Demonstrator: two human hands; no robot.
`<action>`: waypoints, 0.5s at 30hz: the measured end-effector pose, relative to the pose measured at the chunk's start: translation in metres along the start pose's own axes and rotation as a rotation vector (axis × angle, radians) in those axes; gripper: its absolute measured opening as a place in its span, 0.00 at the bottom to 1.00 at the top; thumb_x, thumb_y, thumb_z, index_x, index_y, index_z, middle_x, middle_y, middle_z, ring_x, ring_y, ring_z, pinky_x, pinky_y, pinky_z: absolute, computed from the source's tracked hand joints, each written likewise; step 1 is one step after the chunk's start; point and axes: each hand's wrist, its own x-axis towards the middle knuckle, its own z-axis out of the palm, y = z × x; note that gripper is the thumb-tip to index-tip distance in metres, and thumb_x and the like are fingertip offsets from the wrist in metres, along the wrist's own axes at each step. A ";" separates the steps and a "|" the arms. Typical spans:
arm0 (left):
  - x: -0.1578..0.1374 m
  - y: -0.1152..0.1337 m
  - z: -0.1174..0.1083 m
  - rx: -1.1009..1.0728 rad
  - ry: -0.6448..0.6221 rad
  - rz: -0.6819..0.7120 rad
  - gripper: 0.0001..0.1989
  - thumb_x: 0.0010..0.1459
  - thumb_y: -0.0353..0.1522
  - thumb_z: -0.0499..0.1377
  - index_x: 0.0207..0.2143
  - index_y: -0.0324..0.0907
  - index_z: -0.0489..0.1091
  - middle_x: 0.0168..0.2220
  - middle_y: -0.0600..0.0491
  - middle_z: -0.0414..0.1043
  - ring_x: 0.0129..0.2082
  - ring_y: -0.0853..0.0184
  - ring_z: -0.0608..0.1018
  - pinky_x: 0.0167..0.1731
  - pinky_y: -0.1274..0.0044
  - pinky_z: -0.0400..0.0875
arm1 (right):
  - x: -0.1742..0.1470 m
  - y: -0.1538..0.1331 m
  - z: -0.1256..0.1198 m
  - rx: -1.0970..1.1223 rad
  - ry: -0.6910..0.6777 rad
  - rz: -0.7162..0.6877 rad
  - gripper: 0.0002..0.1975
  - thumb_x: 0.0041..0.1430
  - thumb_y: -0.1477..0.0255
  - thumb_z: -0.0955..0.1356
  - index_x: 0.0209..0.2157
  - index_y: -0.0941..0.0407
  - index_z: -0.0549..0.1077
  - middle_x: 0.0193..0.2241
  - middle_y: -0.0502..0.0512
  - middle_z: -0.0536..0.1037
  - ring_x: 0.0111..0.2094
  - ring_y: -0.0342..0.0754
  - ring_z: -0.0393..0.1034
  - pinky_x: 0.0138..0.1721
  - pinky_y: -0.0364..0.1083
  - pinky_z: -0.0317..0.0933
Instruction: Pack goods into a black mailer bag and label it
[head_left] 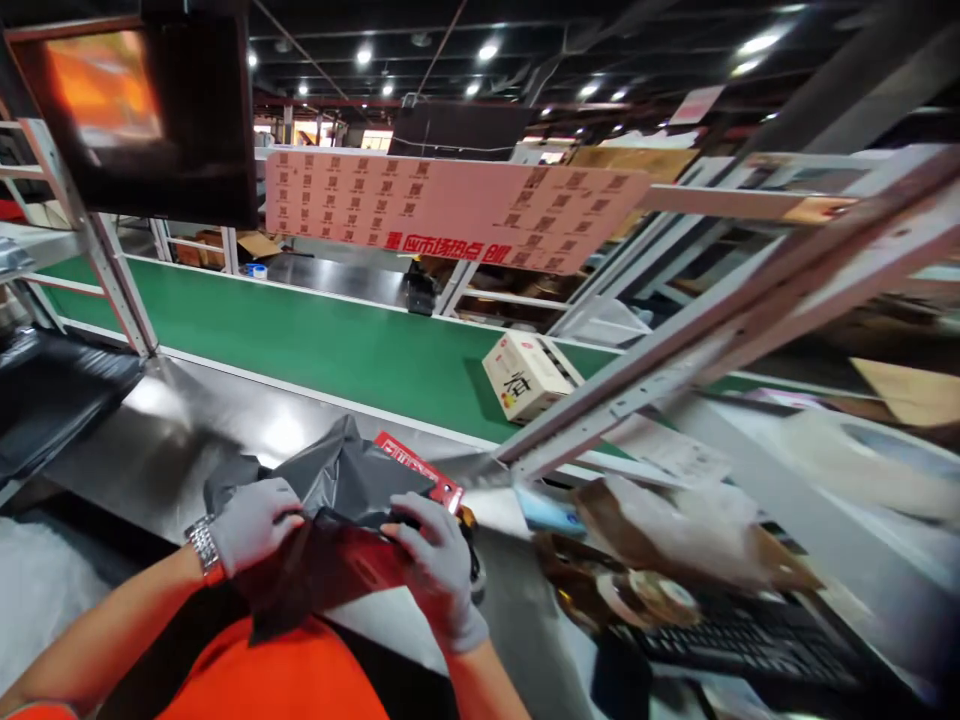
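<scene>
Both my hands wear grey gloves and grip a dark grey plastic mailer bag (341, 480) over the steel worktop. My left hand (251, 522) pinches the bag's left edge; a metal watch sits on that wrist. My right hand (433, 560) presses on the bag's right side, where a red flat package (420, 472) sticks out of the opening at the top right. A reddish part of the package shows through the bag between my hands.
A green conveyor belt (315, 340) runs behind the worktop (187, 420) with a white carton (525, 375) on it. A slanted metal frame (675, 340) crosses at right. A black keyboard (742, 635) and tape rolls lie at right. A monitor (150, 110) hangs upper left.
</scene>
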 end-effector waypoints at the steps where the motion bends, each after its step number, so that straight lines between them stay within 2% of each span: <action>1: 0.002 -0.003 0.005 0.007 -0.013 0.014 0.14 0.69 0.36 0.59 0.39 0.45 0.86 0.43 0.44 0.87 0.45 0.53 0.86 0.48 0.65 0.77 | -0.002 0.000 -0.004 0.001 0.006 -0.005 0.04 0.75 0.74 0.73 0.44 0.49 0.82 0.47 0.58 0.86 0.49 0.57 0.83 0.48 0.56 0.82; 2: 0.004 -0.003 0.009 -0.001 -0.020 0.023 0.17 0.71 0.36 0.56 0.36 0.44 0.85 0.41 0.44 0.86 0.43 0.55 0.85 0.47 0.66 0.76 | -0.003 0.000 -0.007 0.008 0.008 -0.004 0.04 0.75 0.74 0.73 0.44 0.50 0.81 0.48 0.59 0.85 0.49 0.57 0.83 0.48 0.56 0.82; 4: 0.006 0.001 0.015 -0.059 0.020 0.026 0.16 0.73 0.39 0.57 0.37 0.45 0.83 0.42 0.45 0.86 0.44 0.56 0.85 0.48 0.67 0.76 | -0.005 -0.001 -0.012 0.033 0.001 0.033 0.03 0.75 0.74 0.72 0.45 0.51 0.80 0.49 0.59 0.84 0.49 0.56 0.82 0.47 0.55 0.82; 6: 0.009 0.012 0.026 -0.101 0.066 0.029 0.12 0.69 0.42 0.65 0.46 0.46 0.84 0.47 0.46 0.86 0.48 0.56 0.85 0.52 0.67 0.77 | -0.005 -0.002 -0.015 0.050 -0.011 0.051 0.04 0.75 0.74 0.72 0.45 0.51 0.80 0.49 0.59 0.84 0.49 0.56 0.83 0.46 0.55 0.82; 8: 0.013 0.023 0.041 -0.074 0.036 0.034 0.16 0.62 0.41 0.72 0.50 0.47 0.84 0.51 0.46 0.85 0.51 0.54 0.85 0.55 0.66 0.77 | -0.003 -0.004 -0.016 0.045 0.006 0.042 0.04 0.75 0.74 0.72 0.44 0.50 0.80 0.48 0.58 0.85 0.48 0.55 0.83 0.46 0.55 0.82; 11: 0.024 0.029 0.064 -0.005 -0.059 0.059 0.05 0.66 0.35 0.67 0.39 0.47 0.84 0.46 0.46 0.85 0.49 0.54 0.85 0.53 0.65 0.77 | 0.001 -0.003 -0.016 0.035 0.018 0.016 0.07 0.74 0.77 0.71 0.43 0.50 0.81 0.46 0.57 0.85 0.47 0.54 0.83 0.46 0.54 0.83; 12: 0.028 0.028 0.069 -0.008 -0.055 0.070 0.09 0.68 0.34 0.63 0.35 0.46 0.83 0.44 0.46 0.85 0.48 0.55 0.85 0.51 0.65 0.76 | 0.001 -0.002 -0.017 0.040 0.010 0.015 0.08 0.73 0.77 0.70 0.43 0.50 0.81 0.46 0.57 0.86 0.47 0.54 0.83 0.47 0.54 0.83; 15: 0.040 0.016 0.071 -0.099 0.096 0.026 0.13 0.70 0.34 0.57 0.33 0.46 0.79 0.39 0.46 0.83 0.43 0.56 0.84 0.47 0.65 0.75 | -0.005 0.009 -0.024 0.083 0.013 0.031 0.09 0.71 0.79 0.71 0.44 0.49 0.81 0.47 0.56 0.86 0.47 0.54 0.83 0.48 0.54 0.82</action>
